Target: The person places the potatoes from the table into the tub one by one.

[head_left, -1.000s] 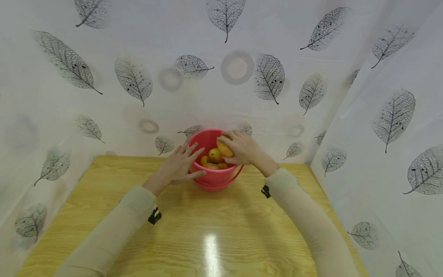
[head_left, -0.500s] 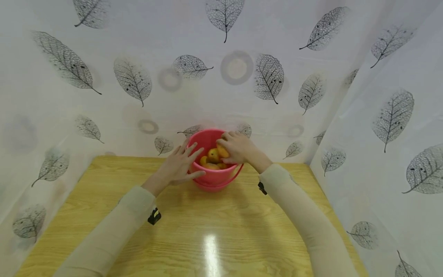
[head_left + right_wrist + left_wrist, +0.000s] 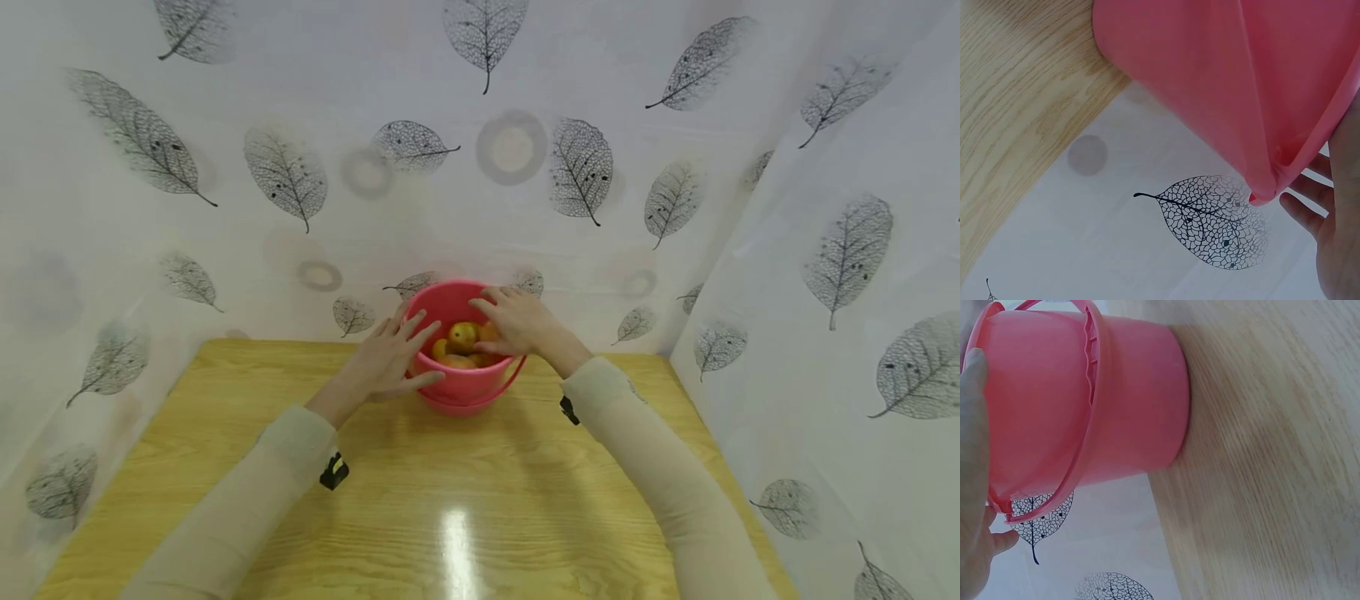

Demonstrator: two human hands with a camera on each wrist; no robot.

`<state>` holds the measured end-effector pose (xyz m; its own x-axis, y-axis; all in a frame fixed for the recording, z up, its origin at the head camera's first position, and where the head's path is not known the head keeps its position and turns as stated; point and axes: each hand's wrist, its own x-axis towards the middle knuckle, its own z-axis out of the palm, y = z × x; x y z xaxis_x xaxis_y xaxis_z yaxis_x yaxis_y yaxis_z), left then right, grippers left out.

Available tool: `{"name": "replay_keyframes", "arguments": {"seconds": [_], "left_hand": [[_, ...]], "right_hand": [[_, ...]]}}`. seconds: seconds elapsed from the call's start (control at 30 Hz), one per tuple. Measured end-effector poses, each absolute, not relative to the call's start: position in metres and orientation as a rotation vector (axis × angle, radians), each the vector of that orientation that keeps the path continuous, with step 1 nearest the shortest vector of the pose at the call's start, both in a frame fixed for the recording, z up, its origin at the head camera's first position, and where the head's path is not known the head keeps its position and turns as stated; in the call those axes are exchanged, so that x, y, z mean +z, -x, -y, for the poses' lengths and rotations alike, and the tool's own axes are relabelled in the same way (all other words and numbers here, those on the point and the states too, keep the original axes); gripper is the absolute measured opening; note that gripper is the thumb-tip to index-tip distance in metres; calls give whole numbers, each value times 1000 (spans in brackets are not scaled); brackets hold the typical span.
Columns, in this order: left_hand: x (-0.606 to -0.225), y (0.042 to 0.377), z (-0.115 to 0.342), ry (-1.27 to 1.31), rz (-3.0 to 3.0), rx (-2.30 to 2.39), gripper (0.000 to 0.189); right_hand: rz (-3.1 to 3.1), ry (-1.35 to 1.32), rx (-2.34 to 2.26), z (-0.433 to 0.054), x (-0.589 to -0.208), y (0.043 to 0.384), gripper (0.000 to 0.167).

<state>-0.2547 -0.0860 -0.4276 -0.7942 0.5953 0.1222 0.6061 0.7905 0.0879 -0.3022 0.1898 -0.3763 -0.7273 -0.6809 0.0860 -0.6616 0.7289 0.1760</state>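
Note:
A pink bucket [image 3: 465, 383] stands upright at the back of the table, its handle hanging down at the front. Several yellow-orange fruits that look like mangoes [image 3: 463, 336] lie inside. My left hand [image 3: 386, 358] is at the bucket's left rim, fingers spread and thumb towards the front. My right hand [image 3: 521, 321] reaches over the right rim; its fingers look relaxed and the thumb is close to an orange fruit [image 3: 489, 331], partly hidden by the hand. In the right wrist view, fingers [image 3: 1304, 212] of that hand show beside the rim.
The wooden table [image 3: 450, 483] extends in front of the bucket. Right behind the bucket hangs a white sheet [image 3: 330, 208] printed with dark leaves, which also runs along both sides. Dark wrist devices [image 3: 334, 471] sit below the sleeve cuffs.
My right hand has lowered a mango into the bucket and let go of it; the hand is now slightly lower and further left than a second ago. My left hand has stayed at the rim.

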Motion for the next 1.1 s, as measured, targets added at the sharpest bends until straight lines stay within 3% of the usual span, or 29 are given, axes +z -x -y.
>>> {"name": "replay_keyframes", "arguments": {"seconds": [0.57, 1.1], "left_hand": [[-428, 256, 91, 964, 2889, -228, 94], [-428, 245, 107, 923, 2861, -306, 97]], "right_hand": [[2759, -986, 26, -204, -376, 290, 79], [2690, -904, 61, -228, -391, 248, 93]]}}
